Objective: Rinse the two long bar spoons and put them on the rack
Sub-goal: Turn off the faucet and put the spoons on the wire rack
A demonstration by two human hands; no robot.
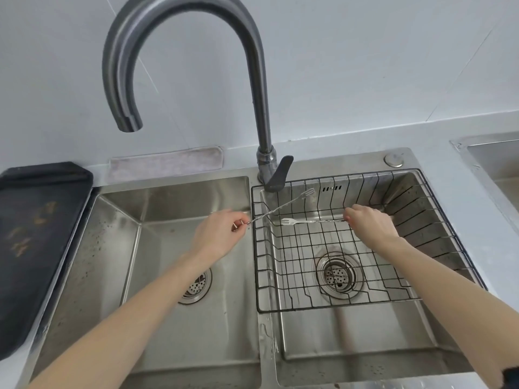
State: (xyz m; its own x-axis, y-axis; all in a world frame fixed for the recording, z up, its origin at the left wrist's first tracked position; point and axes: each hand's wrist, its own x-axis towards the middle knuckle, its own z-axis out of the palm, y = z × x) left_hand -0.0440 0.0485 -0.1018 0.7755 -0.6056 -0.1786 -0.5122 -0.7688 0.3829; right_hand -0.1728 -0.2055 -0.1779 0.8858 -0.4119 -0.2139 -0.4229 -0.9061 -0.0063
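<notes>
My left hand (pixel 217 234) pinches the end of one long twisted bar spoon (pixel 280 209). Its forked tip points up and right over the black wire rack (pixel 438 228), which sits in the right sink basin. My right hand (pixel 370 223) grips the end of the second bar spoon (pixel 311 221). That one lies nearly level above the rack floor, fork tip pointing left. The bowls of both spoons are hidden in my fingers. No water runs from the tap.
The grey gooseneck faucet (pixel 258 88) arches over the left basin (pixel 157 318), its lever (pixel 279 175) beside the rack's back left corner. A black tray (pixel 36 220) lies on the counter at left. A cloth (pixel 165 165) lies behind the sink.
</notes>
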